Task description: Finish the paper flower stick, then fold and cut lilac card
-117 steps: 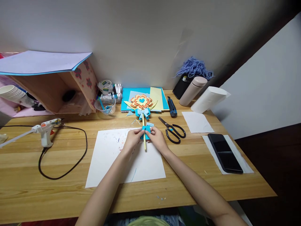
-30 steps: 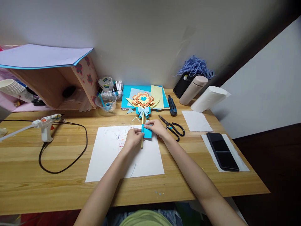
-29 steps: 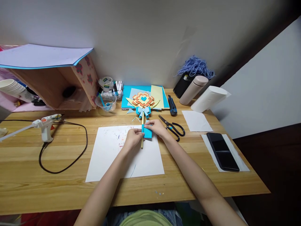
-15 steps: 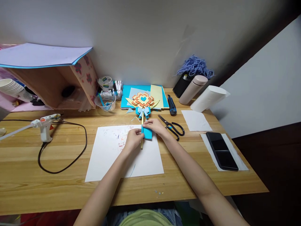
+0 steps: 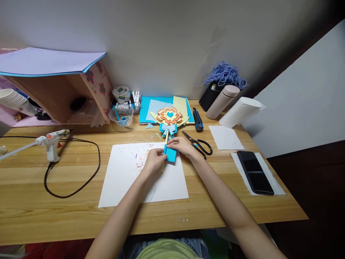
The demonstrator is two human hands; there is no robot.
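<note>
A paper flower (image 5: 176,117) in orange and cream layers, with a blue heart centre, lies with its pale yellow stem (image 5: 166,136) pointing toward me. A blue paper bow (image 5: 168,129) sits just below the bloom. Around the stem is the edge of a blue piece of paper (image 5: 171,155), whose flat part spreads to the right. My left hand (image 5: 155,159) is closed, pinching the stem and the wrapped edge from the left. From the right, my right hand (image 5: 181,145) pinches the blue paper near its upper edge. The fingertips partly hide the wrapped part.
Under my hands is a white marked sheet (image 5: 121,180). Black scissors (image 5: 198,144) and a utility knife (image 5: 197,120) lie at the right. A glue gun (image 5: 54,144) with a looped cord stands left. A phone (image 5: 254,172) rests far right, and a clear cup (image 5: 121,117) behind.
The flower's head has swung slightly right, tilting the stem. Both hands and the blue paper have shifted a little to the right with it.
</note>
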